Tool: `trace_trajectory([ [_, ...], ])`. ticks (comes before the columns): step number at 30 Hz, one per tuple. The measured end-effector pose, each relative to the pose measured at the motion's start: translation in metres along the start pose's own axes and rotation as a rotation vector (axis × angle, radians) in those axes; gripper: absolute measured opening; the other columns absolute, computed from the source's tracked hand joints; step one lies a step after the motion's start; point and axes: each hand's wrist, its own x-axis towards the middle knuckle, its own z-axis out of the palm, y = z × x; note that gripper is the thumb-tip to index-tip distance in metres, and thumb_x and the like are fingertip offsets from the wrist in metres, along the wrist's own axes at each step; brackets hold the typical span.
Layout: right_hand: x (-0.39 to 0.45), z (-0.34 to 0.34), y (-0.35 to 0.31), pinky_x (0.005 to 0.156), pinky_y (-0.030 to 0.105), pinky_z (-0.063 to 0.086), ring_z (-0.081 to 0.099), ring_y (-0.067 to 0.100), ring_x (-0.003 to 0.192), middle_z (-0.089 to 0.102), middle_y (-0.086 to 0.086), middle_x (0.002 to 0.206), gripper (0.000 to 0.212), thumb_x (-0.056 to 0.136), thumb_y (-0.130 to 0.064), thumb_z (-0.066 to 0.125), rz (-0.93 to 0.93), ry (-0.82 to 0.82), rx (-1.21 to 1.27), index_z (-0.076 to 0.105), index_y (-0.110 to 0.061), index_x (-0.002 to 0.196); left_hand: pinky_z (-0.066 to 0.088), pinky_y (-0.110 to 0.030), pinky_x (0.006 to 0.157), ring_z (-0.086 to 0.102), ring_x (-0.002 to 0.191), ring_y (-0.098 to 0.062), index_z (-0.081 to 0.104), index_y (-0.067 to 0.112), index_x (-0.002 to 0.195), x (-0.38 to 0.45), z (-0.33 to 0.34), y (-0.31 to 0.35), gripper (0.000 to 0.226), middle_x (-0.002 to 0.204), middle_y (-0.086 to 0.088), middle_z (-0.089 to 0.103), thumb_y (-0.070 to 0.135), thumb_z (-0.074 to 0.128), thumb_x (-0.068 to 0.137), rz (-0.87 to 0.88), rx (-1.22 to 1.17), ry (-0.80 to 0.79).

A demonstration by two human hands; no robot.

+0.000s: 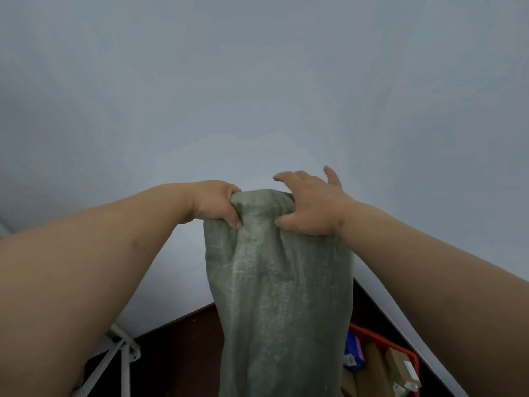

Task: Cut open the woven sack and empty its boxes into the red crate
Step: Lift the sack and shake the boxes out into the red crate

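Observation:
A grey-green woven sack (280, 296) hangs down in front of me, held high by its upper end against a pale wall. My left hand (217, 204) is clenched on the sack's top left corner. My right hand (309, 207) grips the top right corner with thumb and palm, its fingers spread over the edge. Below and to the right, the red crate (380, 338) stands on a dark floor, partly hidden by the sack. Inside it lie brown cardboard boxes (399, 368) and a blue and purple box (353, 351).
A white metal frame with a bracket (120, 351) stands at the lower left near the wall. Pale walls meet in a corner behind the sack, and dark brown floor (183, 348) shows between frame and sack.

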Motion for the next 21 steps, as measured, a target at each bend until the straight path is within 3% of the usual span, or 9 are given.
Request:
trace_trajectory([
  [2, -0.002, 0.005, -0.005, 0.117, 0.058, -0.008, 0.028, 0.022, 0.143, 0.026, -0.003, 0.155, 0.116, 0.059, -0.077, 0.061, -0.091, -0.05, -0.091, 0.003, -0.035, 0.151, 0.045, -0.037, 0.08, 0.063, 0.091, -0.028, 0.065, 0.017, 0.088, 0.003, -0.005, -0.007, 0.034, 0.093, -0.008, 0.068, 0.009, 0.07, 0.055, -0.061, -0.212, 0.044],
  [4, 0.0, 0.009, -0.008, 0.116, 0.059, -0.008, 0.032, 0.024, 0.141, 0.034, 0.0, 0.152, 0.123, 0.056, -0.08, 0.063, -0.091, -0.132, -0.138, 0.001, -0.033, 0.151, 0.045, -0.036, 0.074, 0.06, 0.084, -0.031, 0.064, 0.013, 0.08, 0.006, -0.005, -0.01, 0.034, 0.086, -0.013, 0.065, 0.007, 0.061, 0.047, -0.107, -0.355, 0.065],
  [8, 0.013, 0.006, -0.006, 0.113, 0.045, 0.027, 0.054, 0.022, 0.12, 0.062, -0.002, 0.12, 0.055, 0.076, -0.046, 0.073, -0.055, -0.177, 0.123, 0.049, -0.024, 0.12, 0.052, -0.038, 0.079, 0.064, 0.082, -0.032, 0.067, 0.006, 0.09, 0.007, 0.003, -0.01, 0.04, 0.093, -0.017, 0.069, 0.012, 0.058, 0.051, -0.184, -0.461, -0.032],
  [10, 0.018, 0.004, 0.001, 0.099, 0.035, 0.042, 0.057, 0.022, 0.112, 0.063, 0.001, 0.113, 0.03, 0.081, -0.032, 0.072, -0.026, -0.211, 0.275, 0.056, -0.022, 0.103, 0.05, -0.04, 0.088, 0.062, 0.096, -0.026, 0.058, 0.016, 0.111, 0.011, 0.003, -0.01, 0.055, 0.109, -0.009, 0.064, 0.027, 0.067, 0.058, -0.078, -0.246, 0.12],
  [12, 0.02, 0.002, 0.012, 0.098, 0.037, 0.045, 0.059, 0.024, 0.11, 0.065, 0.001, 0.114, 0.029, 0.081, -0.027, 0.073, 0.071, -0.241, 0.426, 0.063, -0.018, 0.106, 0.044, -0.04, 0.1, 0.055, 0.114, -0.02, 0.042, 0.029, 0.13, 0.009, 0.001, -0.001, 0.078, 0.127, 0.002, 0.053, 0.052, 0.074, 0.063, 0.1, 0.005, 0.259],
  [14, 0.02, -0.001, 0.024, 0.099, 0.046, 0.049, 0.063, 0.028, 0.108, 0.069, 0.006, 0.113, 0.031, 0.08, -0.021, 0.075, 0.186, -0.309, 0.63, 0.067, -0.019, 0.11, 0.018, -0.052, 0.117, 0.042, 0.132, -0.017, 0.028, 0.037, 0.14, 0.006, 0.003, 0.007, 0.104, 0.143, 0.009, 0.04, 0.075, 0.068, 0.052, 0.219, 0.391, 0.207],
  [17, 0.022, 0.002, 0.033, 0.097, 0.055, 0.049, 0.066, 0.035, 0.105, 0.071, 0.015, 0.111, 0.024, 0.08, -0.013, 0.073, 0.284, -0.494, 0.848, 0.069, -0.016, 0.104, -0.008, -0.061, 0.114, 0.034, 0.139, -0.015, 0.015, 0.042, 0.144, 0.008, 0.011, 0.004, 0.116, 0.15, 0.009, 0.03, 0.079, 0.067, 0.047, 0.264, 0.804, 0.165],
  [19, 0.022, 0.009, 0.036, 0.098, 0.056, 0.048, 0.066, 0.036, 0.105, 0.072, 0.016, 0.11, 0.023, 0.081, -0.013, 0.073, 0.3, -0.545, 0.915, 0.071, -0.013, 0.104, 0.005, -0.055, 0.117, 0.041, 0.132, -0.015, 0.022, 0.043, 0.141, 0.011, 0.014, 0.005, 0.106, 0.142, 0.009, 0.04, 0.068, 0.073, 0.052, 0.251, 0.745, 0.16],
  [21, 0.02, 0.015, 0.032, 0.101, 0.053, 0.047, 0.066, 0.034, 0.106, 0.072, 0.014, 0.112, 0.027, 0.081, -0.018, 0.074, 0.319, -0.536, 0.914, 0.07, -0.014, 0.107, 0.036, -0.044, 0.108, 0.053, 0.116, -0.016, 0.038, 0.04, 0.132, 0.013, 0.014, 0.009, 0.087, 0.125, 0.009, 0.053, 0.05, 0.08, 0.056, 0.208, 0.547, 0.127],
])
